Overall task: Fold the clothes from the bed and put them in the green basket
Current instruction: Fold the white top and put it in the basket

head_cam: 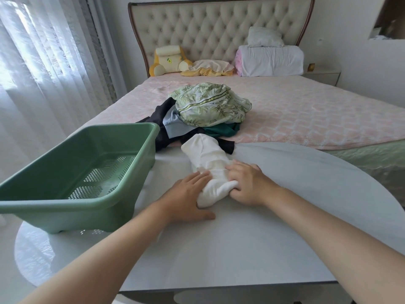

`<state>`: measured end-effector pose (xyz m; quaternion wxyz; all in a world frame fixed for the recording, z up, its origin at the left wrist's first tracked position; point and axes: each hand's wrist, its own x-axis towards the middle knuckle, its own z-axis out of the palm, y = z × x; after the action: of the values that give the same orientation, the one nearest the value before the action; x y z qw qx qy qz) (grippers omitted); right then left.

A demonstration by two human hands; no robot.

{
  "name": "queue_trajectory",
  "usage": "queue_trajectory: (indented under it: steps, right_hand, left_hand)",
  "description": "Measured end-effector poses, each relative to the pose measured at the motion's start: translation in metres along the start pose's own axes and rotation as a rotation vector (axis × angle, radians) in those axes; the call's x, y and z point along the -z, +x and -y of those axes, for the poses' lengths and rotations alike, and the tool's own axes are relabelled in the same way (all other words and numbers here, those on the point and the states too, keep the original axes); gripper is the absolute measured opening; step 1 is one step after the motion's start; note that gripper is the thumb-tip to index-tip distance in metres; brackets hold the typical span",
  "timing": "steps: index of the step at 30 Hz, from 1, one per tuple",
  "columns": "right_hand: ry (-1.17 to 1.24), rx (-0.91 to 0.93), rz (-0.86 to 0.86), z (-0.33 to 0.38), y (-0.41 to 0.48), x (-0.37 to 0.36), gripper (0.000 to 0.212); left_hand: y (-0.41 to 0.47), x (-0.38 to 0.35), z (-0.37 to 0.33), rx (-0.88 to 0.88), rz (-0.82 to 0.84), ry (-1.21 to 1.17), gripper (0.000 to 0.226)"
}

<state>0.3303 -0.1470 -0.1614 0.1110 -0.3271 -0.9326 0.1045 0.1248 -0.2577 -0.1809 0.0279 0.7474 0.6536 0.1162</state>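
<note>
A white garment (208,156) lies bunched on the white table (219,249), stretching back toward the bed. My left hand (188,198) grips its near end from the left, thumb under the cloth. My right hand (247,183) grips the same end from the right, fingers curled into the fabric. The green basket (131,183) stands on the table's left side with nothing inside. A pile of clothes sits on the pink bed (306,115): a green leaf-print garment (210,104) on top, black, light blue and dark green pieces beneath.
Pillows, a folded white blanket (271,60) and a yellow cushion (168,60) line the tufted headboard. Sheer curtains (43,62) hang at the left. A nightstand (322,75) stands right of the bed. The table's near half is bare.
</note>
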Motion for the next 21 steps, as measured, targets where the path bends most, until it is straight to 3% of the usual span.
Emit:
queue_trajectory:
  steps: [2, 5, 7, 11, 17, 19, 21]
  right_hand:
    - [0.119, -0.036, -0.061, 0.002, -0.001, 0.011, 0.016]
    - [0.308, -0.079, -0.154, -0.001, -0.006, 0.027, 0.020]
    - [0.461, -0.094, -0.258, -0.003, -0.008, 0.033, 0.032]
    - [0.577, -0.197, -0.399, 0.002, 0.000, 0.034, 0.054]
    - [0.649, -0.482, -0.151, 0.005, 0.013, 0.013, 0.054]
    - [0.669, -0.536, -0.119, 0.003, 0.019, 0.009, 0.054]
    - [0.672, -0.577, -0.090, 0.005, 0.022, 0.009, 0.053]
  left_hand:
    - [-0.003, 0.002, 0.000, -0.018, -0.078, -0.113, 0.094]
    - [-0.004, 0.011, -0.002, 0.075, -0.298, -0.319, 0.044]
    - [-0.002, 0.021, -0.007, 0.127, -0.421, -0.341, 0.049]
    - [0.000, 0.037, -0.023, 0.394, -0.336, -0.640, 0.043]
    - [0.011, 0.033, -0.015, 0.648, -0.253, -0.899, 0.041]
    - [0.015, 0.033, -0.013, 0.666, -0.270, -0.843, 0.033]
    - [0.015, 0.037, -0.016, 0.633, -0.362, -0.643, 0.032]
